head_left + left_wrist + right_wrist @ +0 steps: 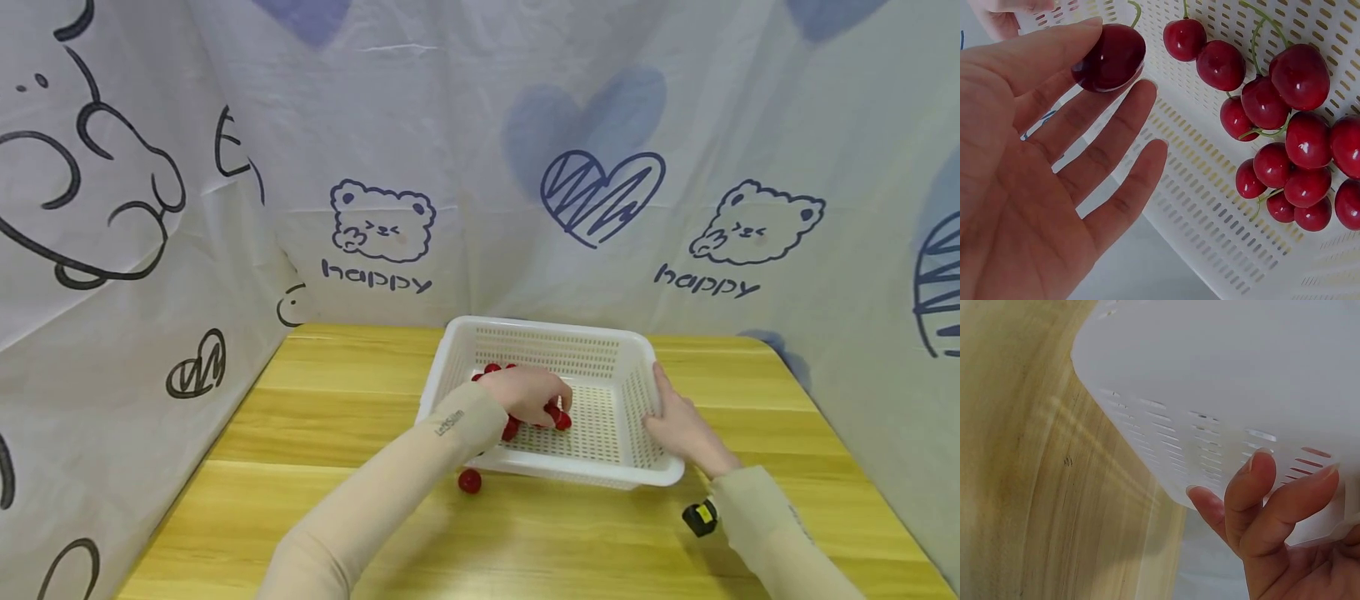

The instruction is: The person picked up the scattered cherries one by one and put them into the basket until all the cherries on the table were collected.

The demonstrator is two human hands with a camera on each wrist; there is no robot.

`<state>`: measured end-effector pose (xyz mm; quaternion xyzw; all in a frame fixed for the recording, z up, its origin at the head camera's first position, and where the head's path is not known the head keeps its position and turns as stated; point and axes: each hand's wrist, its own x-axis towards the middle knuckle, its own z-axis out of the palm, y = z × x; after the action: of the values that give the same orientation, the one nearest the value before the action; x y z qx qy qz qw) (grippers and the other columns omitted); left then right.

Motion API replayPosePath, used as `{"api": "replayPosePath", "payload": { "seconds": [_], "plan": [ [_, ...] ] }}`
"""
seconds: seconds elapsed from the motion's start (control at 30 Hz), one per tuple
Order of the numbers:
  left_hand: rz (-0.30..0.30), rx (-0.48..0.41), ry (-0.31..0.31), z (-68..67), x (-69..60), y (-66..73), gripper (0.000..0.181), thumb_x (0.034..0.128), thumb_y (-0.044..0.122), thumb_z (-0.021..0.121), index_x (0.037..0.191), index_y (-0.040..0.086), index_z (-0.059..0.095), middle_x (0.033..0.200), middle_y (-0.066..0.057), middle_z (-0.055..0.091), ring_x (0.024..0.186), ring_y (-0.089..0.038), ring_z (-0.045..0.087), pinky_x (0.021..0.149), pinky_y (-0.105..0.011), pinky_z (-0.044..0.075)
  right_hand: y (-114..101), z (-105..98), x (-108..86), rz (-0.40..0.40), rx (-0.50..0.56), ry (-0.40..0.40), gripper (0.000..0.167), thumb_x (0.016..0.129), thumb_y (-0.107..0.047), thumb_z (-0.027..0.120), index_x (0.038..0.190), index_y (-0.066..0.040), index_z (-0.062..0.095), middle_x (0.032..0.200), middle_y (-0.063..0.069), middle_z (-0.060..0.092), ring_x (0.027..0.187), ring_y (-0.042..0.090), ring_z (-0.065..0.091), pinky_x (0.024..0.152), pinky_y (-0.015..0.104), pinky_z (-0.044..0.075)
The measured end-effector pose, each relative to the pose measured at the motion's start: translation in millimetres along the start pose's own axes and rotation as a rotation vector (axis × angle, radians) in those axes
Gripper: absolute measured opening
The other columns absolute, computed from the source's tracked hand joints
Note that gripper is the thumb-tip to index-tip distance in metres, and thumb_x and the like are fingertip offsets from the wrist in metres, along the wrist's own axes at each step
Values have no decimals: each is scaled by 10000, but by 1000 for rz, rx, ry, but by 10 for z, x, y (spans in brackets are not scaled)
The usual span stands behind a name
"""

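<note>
In the left wrist view my left hand (1029, 156) pinches a dark red cherry (1110, 57) with a green stem between thumb and index finger; the other fingers are spread. In the head view the left hand (527, 393) is inside a white perforated plastic basket (570, 468), over its left half. Several cherries (1307, 140) lie together in the basket, partly hidden by that hand in the head view. My right hand (678, 425) grips the basket's right end, and its bent fingers (1250, 481) touch the slotted outer wall in the right wrist view.
A single cherry (469, 481) lies on the wooden table (352, 400), outside the basket near its front left corner. A small black object with a yellow label (701, 517) is beside the right wrist. A printed white curtain (480, 250) surrounds the table's back and sides.
</note>
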<state>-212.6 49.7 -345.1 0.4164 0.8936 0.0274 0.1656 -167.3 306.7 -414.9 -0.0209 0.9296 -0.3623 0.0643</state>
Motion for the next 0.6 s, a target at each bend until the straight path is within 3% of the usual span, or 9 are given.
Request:
{"api": "replayPosePath", "payload": {
  "seconds": [0.2,0.43,0.6],
  "plan": [
    [-16,-16,-23,-2,20,19,232,941,227,712,1169,182,699,1015,48,674,913,-119,575,835,-241,500,1,-5,8,4,4,1,950,894,-9,471,1575,-32,-191,1477,503,261,891,393,725,634,391,633],
    [-32,6,-45,-7,22,-2,293,961,247,685,1248,191,672,1228,-5,687,1050,-124,612,948,-283,527,7,-5,5,14,22,-7,953,897,-10,471,1580,-54,-192,1498,489,244,890,381,729,631,380,634],
    [-60,-9,-43,-63,-45,-2,343,988,270,646,1324,198,630,1287,-8,663,1135,-143,621,982,-312,530,6,-12,-14,9,31,-10,949,900,-8,475,1580,-45,-187,1505,491,223,883,379,730,626,378,634]
  ]
}}
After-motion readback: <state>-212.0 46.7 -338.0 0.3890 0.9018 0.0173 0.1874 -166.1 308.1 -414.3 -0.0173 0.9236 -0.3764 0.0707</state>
